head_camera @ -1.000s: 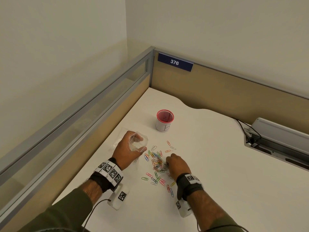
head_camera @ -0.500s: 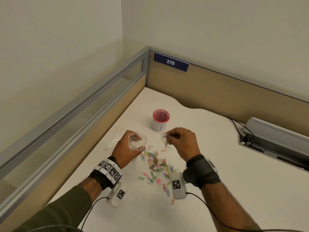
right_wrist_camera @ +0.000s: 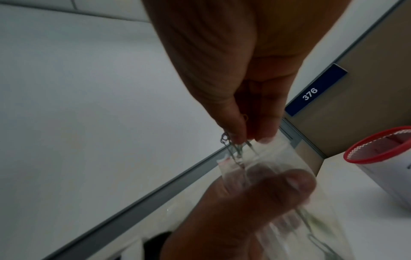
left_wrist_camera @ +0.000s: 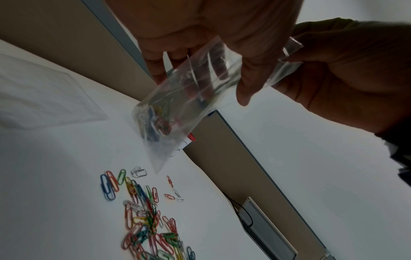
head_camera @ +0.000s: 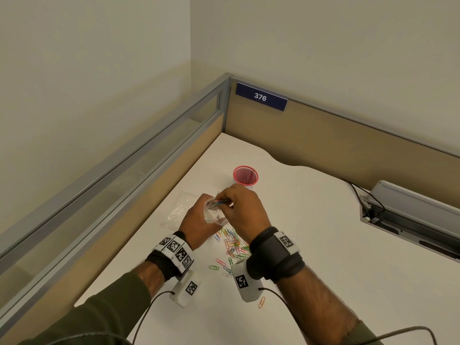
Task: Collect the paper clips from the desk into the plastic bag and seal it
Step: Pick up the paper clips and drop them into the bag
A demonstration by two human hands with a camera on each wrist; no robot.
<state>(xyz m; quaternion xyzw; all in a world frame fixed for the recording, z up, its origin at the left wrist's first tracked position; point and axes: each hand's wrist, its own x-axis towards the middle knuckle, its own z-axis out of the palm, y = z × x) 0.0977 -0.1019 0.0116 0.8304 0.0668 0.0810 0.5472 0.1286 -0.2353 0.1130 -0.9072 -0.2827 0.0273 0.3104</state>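
My left hand (head_camera: pixel 199 220) holds a small clear plastic bag (head_camera: pixel 214 213) upright above the desk, its mouth open. In the left wrist view the bag (left_wrist_camera: pixel 177 105) hangs from the fingers with several coloured clips at its bottom. My right hand (head_camera: pixel 239 207) pinches a small bunch of paper clips (head_camera: pixel 221 201) at the bag's mouth; in the right wrist view the clips (right_wrist_camera: pixel 233 149) dangle from the fingertips into the opening. A loose pile of coloured paper clips (head_camera: pixel 234 247) lies on the white desk (head_camera: pixel 311 245) under both hands, also seen as the pile (left_wrist_camera: pixel 146 219).
A red mesh cup (head_camera: pixel 245 176) stands behind the hands. A second flat clear bag (head_camera: pixel 179 210) lies to the left. One stray clip (head_camera: pixel 261 302) lies near my right wrist. A grey cable box (head_camera: pixel 410 215) sits at the right, partition walls behind and left.
My right hand lifted a bunch of clips from the pile, carried it up and left, and now holds it at the bag's mouth. The left hand kept the bag raised.
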